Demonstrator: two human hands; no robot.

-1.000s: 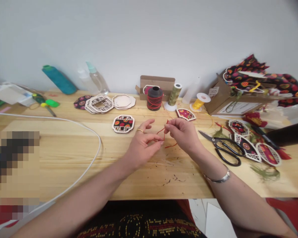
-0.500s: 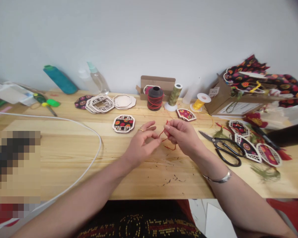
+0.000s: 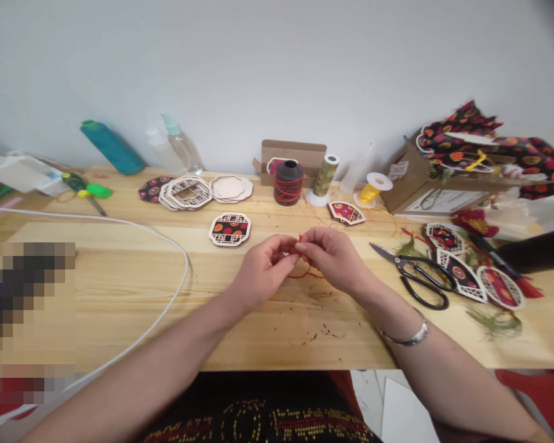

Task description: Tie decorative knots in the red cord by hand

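Observation:
Over the middle of the wooden table, my left hand point(image 3: 268, 266) and my right hand point(image 3: 330, 253) meet at the fingertips. Both are closed on a thin red cord point(image 3: 308, 272), which loops below the fingers with a short end poking up between them. The fingers partly hide the cord. Left of my left hand lies a square ornament point(image 3: 229, 230) with dark patterned fabric and a pale lattice frame. Behind the hands stands a dark spool point(image 3: 289, 183) wound with red cord. Black-handled scissors point(image 3: 415, 275) lie to the right of my right hand.
Fabric ornaments point(image 3: 501, 287) lie beyond the scissors, near a full cardboard box point(image 3: 436, 191). Yellow thread point(image 3: 369, 194) and a green spool point(image 3: 324, 178) stand behind. A white cable point(image 3: 184, 264) curves across the left side. Wooden frames point(image 3: 187, 193) are stacked at the back left.
My left hand's fingers have curled in and moved up to my right fingertips. My right hand has shifted slightly left, and the cord now hangs in a loop below them.

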